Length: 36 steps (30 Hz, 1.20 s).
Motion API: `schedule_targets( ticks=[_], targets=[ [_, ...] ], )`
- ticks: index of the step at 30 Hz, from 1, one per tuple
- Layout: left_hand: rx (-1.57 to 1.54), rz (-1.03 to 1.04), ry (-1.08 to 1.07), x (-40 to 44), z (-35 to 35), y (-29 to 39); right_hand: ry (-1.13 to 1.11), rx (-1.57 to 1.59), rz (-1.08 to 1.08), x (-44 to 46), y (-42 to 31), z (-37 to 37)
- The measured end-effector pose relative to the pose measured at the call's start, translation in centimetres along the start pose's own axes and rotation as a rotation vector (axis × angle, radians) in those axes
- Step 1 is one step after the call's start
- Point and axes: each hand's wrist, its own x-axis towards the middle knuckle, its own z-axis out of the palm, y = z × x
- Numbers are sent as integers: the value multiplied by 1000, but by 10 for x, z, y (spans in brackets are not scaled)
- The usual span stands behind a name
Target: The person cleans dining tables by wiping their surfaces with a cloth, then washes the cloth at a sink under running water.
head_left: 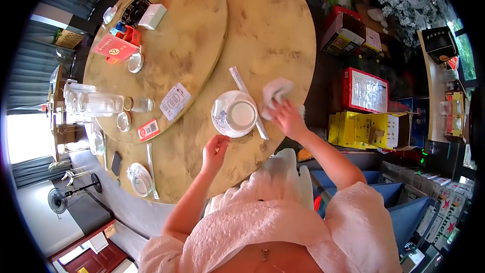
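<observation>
My right hand [287, 117] is on a crumpled white cloth [277, 91] at the right edge of the round wooden table [273, 35]. My left hand [214, 154] has its fingers curled in, just below a stack of white dishes [237, 114]; whether it holds anything is too small to tell. The stack has a bowl on top. A wrapped chopstick packet [240, 80] runs along the right side of the stack, between it and the cloth.
A raised round turntable [192, 15] bears a red number sign [115, 48], a tissue box [152, 16] and a printed card [175, 101]. Glasses [96, 102] stand at its left. Another dish setting [139, 179] and a phone [116, 163] lie lower left. Boxes [365, 91] are stacked right.
</observation>
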Motion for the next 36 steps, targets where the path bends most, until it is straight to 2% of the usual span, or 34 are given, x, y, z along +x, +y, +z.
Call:
schedule_targets(
  ticks=[2, 3, 6, 7, 8, 10, 12, 14, 16, 18, 20, 22, 25, 27, 32, 34, 36],
  targets=[
    [26, -42, -20, -9, -2, -6, -92, -176, -116, 25, 19, 8],
    [31, -47, -26, -12, -3, -4, -128, -250, -69, 46, 41, 5],
    [56, -84, 2, -25, -11, -8, 270, -750, 169, 75, 146, 14],
    [46, -64, 32, -27, -16, -11, 285, -727, 309, 85, 155, 8],
    [48, -60, 35, -30, -21, -14, 290, -726, 308, 87, 148, 14],
    [17, -121, 171, -32, -29, -21, -206, -705, 487, 92, 118, 16],
    [11, -107, 205, -28, -38, -39, -43, -496, 141, 62, 83, 33],
    [161, -134, 202, -13, -49, -57, -112, -230, 29, 38, 46, 26],
    [200, -120, 209, 10, -53, -64, -134, -195, 29, 28, 39, 15],
    [665, -229, 146, 32, -59, -61, -154, -152, 16, 27, 39, 11],
    [727, -231, 123, 50, -62, -72, -127, -193, 36, 45, 47, 20],
    [903, -461, 18, 63, -57, -55, -169, -143, 88, 79, 54, 34],
    [1001, -528, -78, 70, -51, -46, -202, -184, -42, 145, 69, 58],
    [1022, -557, -91, 75, -49, -39, -135, -168, -163, 187, 82, 75],
    [1077, -647, -186, 87, -50, -32, -12, -151, -151, 278, 144, 107],
    [1081, -748, -297, 95, -51, -25, 49, -266, -88, 312, 176, 118],
    [1058, -770, -298, 97, -52, -26, 96, -309, -20, 342, 207, 124]
  ],
)
